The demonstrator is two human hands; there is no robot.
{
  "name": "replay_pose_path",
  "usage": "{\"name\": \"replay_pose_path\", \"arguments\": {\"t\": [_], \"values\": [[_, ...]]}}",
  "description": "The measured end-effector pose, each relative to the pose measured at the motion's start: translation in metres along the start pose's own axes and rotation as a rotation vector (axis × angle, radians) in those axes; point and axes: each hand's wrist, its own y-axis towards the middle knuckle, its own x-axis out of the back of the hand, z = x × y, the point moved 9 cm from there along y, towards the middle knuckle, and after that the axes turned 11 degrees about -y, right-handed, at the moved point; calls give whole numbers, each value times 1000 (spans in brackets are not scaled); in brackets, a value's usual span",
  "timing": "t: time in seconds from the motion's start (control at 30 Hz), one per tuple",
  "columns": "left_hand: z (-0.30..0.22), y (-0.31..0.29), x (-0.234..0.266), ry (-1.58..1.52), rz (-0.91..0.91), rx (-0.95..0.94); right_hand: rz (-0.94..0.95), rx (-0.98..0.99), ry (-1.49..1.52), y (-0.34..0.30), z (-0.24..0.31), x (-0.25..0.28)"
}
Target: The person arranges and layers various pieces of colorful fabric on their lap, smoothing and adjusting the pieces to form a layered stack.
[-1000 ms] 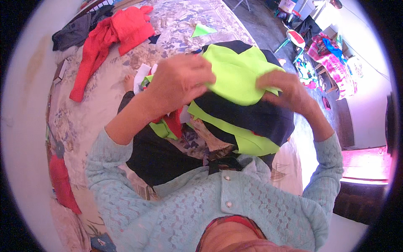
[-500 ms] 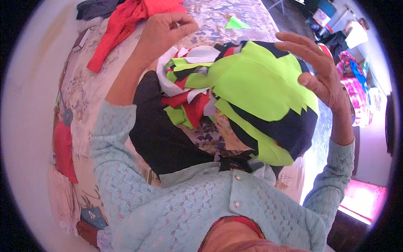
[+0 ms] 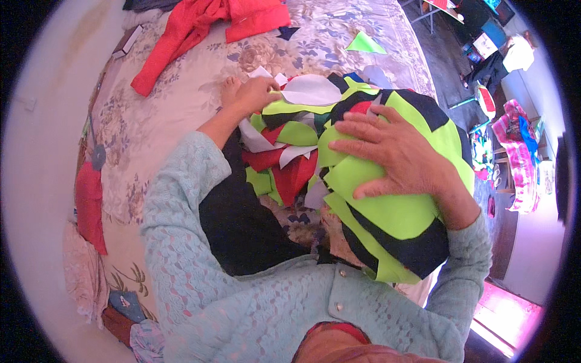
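Observation:
A heap of cut fabric scraps in lime green, black, red and white covers my lap and bent legs. My right hand (image 3: 393, 160) lies flat with spread fingers on the large lime-green fabric pieces (image 3: 369, 181) at the right of the heap. Black fabric pieces (image 3: 411, 248) show beneath them. At the heap's far left, my left hand (image 3: 254, 95) has its fingers curled together at the end of a lime-green fabric strip (image 3: 296, 107). Beside that strip lie a white fabric scrap (image 3: 311, 89) and red scraps (image 3: 293, 178).
I sit on a bed with a flowered sheet (image 3: 187, 103). On it lie a red garment (image 3: 200, 36) and a small green scrap (image 3: 365, 43). A red cloth (image 3: 91, 209) hangs at the left edge. Past the right side, another person (image 3: 517, 54) is in the background.
My right hand has come down from the air onto the lime-green pieces. My left hand has lowered from above the heap to its far left edge. The view has shifted slightly.

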Motion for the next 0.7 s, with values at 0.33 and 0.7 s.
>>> {"name": "replay_pose_path", "arguments": {"t": [0.33,0.7], "values": [[16,31,-56,279,43,-157,19,-38,55,2,-4,0],[64,108,-141,-160,329,-121,32,-51,173,-2,-9,-1]]}}
